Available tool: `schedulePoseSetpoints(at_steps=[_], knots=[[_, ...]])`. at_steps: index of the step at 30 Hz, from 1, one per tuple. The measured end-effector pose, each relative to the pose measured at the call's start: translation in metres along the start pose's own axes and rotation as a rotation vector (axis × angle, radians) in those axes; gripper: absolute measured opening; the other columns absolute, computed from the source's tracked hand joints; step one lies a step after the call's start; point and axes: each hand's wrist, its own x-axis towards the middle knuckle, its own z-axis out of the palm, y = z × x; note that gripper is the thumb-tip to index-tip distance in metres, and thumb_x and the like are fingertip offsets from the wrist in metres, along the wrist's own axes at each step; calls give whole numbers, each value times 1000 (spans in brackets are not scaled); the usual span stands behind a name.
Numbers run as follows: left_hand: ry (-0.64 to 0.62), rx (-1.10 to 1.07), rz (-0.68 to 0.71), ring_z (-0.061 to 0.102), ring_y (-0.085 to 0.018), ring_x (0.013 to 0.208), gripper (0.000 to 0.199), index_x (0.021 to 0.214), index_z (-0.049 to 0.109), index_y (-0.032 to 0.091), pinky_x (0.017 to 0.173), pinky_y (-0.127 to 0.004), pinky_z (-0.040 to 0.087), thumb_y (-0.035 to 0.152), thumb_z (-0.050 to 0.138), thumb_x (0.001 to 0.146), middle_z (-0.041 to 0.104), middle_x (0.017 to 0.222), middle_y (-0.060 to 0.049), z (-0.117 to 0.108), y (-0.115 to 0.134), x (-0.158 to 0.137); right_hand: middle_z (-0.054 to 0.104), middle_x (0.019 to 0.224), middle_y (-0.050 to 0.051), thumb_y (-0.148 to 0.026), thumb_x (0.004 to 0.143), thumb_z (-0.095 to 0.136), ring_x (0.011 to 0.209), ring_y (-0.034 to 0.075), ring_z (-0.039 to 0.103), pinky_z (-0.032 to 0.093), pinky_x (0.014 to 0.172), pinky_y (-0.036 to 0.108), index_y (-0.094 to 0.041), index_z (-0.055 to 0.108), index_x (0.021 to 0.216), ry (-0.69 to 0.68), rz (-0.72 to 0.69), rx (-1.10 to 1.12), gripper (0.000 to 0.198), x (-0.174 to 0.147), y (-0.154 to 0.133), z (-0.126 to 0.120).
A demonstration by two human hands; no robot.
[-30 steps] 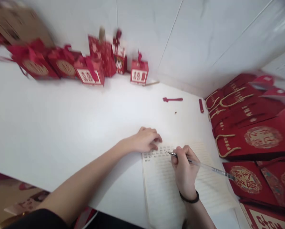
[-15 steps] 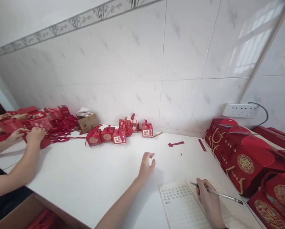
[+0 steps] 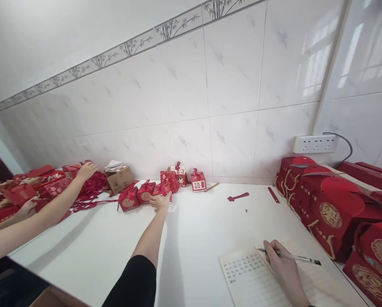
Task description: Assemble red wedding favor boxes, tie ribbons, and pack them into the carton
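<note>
My left hand (image 3: 160, 201) has its fingers around the front of a small red gift box (image 3: 163, 188) with a ribbon, the rightmost of three in a row. Directly to its left stand two more red gift boxes (image 3: 128, 198) with round gold emblems. My right hand (image 3: 282, 264) pinches a slim pen (image 3: 301, 258), its tip over an open notebook (image 3: 242, 277). Rows of small handwritten characters fill the top of the left page. Behind my left hand are a patterned red box (image 3: 170, 181) and a white-and-red box (image 3: 179, 172); another red box (image 3: 198, 181) stands to the right.
At the left, a co-worker's hands (image 3: 88, 169) are among red boxes and ribbons (image 3: 90, 187). A small cardboard box (image 3: 120, 179) holds papers by the wall. Large red gift boxes (image 3: 322, 209) line the right side, below a power strip (image 3: 315, 144). Flat red strips (image 3: 238, 197) lie on the table.
My left hand has moved forward and left from above the bare table onto the red gift box. My right hand stays at the notebook with the pen. A co-worker's hand has reached toward the ribbons.
</note>
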Motion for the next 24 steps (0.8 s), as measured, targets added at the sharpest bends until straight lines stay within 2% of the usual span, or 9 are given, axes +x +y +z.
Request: schedulePoseSetpoints(at_steps=[3, 6, 9, 12, 15, 17, 19, 21, 24], knots=[[11, -38, 32, 21, -44, 132, 96, 131, 12, 14, 97, -63, 31, 36, 74, 62, 22, 136, -30, 9, 8, 8, 39, 44, -2, -62, 61, 46, 46, 15, 40, 35, 50, 26, -21, 35, 48, 10, -26, 12, 44, 2, 0, 2], [-11, -68, 103, 23, -43, 132, 91, 130, 15, 13, 101, -60, 29, 28, 74, 62, 25, 134, -28, 9, 6, 14, 39, 44, -2, -60, 62, 46, 46, 14, 39, 34, 49, 25, -20, 34, 48, 12, -30, 3, 44, 1, -2, 3], [-91, -94, 248, 27, -35, 133, 83, 127, 22, 12, 108, -49, 27, 22, 73, 62, 30, 133, -23, -2, -6, 12, 40, 45, -2, -58, 65, 46, 47, 14, 39, 34, 50, 25, -20, 34, 49, 7, -39, -8, 43, 0, -3, 2], [-240, -126, 423, 37, -26, 129, 78, 125, 28, 15, 108, -37, 32, 19, 73, 61, 36, 133, -17, -24, -24, -2, 41, 45, -2, -56, 66, 47, 47, 14, 40, 34, 50, 24, -20, 36, 49, 5, -53, -15, 41, -1, -5, 1], [-430, -154, 551, 45, -21, 122, 77, 122, 33, 19, 100, -30, 42, 17, 74, 57, 44, 129, -10, -60, -41, -24, 41, 45, -2, -55, 64, 47, 47, 14, 40, 34, 49, 25, -20, 37, 48, 12, -55, -18, 40, -2, -9, -1], [-571, -175, 651, 47, -22, 120, 79, 120, 35, 20, 96, -31, 45, 19, 75, 52, 45, 128, -9, -90, -53, -39, 41, 44, -1, -55, 63, 47, 47, 14, 39, 33, 49, 25, -20, 37, 48, 20, -55, -29, 39, -4, -12, -2], [-658, -215, 698, 46, -24, 119, 82, 120, 36, 21, 94, -33, 47, 23, 77, 48, 44, 128, -9, -125, -63, -50, 42, 43, 0, -54, 61, 47, 46, 15, 40, 33, 48, 26, -21, 38, 48, 28, -55, -60, 37, -7, -15, -5], [-648, -323, 611, 47, -26, 118, 83, 119, 37, 21, 90, -34, 49, 30, 78, 47, 44, 129, -10, -163, -74, -55, 43, 44, 1, -53, 60, 48, 45, 15, 40, 33, 47, 27, -21, 40, 49, 30, -49, -94, 35, -9, -15, -8], [-615, -599, 270, 53, -29, 110, 70, 113, 45, 19, 81, -37, 52, 51, 70, 56, 53, 120, -11, -225, -92, -56, 48, 44, 3, -50, 61, 49, 42, 17, 42, 34, 43, 29, -21, 44, 49, 28, -64, -153, 31, -7, -10, -13]])
